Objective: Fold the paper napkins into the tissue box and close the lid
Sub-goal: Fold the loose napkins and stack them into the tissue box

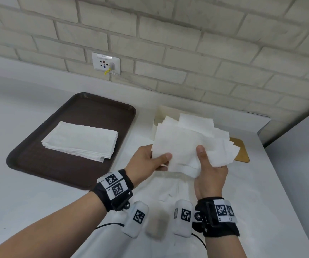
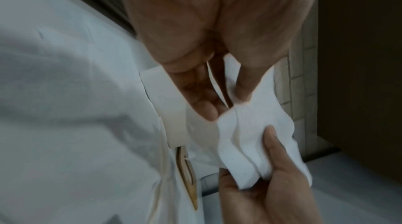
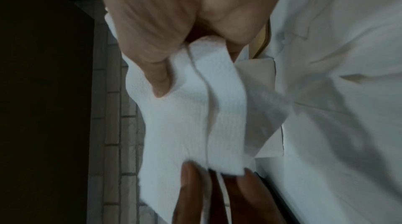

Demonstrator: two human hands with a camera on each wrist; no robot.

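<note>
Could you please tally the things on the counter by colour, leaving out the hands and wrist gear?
White: 3, the napkin stack, the held napkins, the tissue box
Brown: 1, the tray
Tan wood: 1, the lid
Total: 5

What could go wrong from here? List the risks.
1. The napkins held by the left hand and right hand are fanned unevenly; loose sheets could slip out.
2. The bundle hides most of the tissue box, so lowering it in may catch the rim and crumple.
</note>
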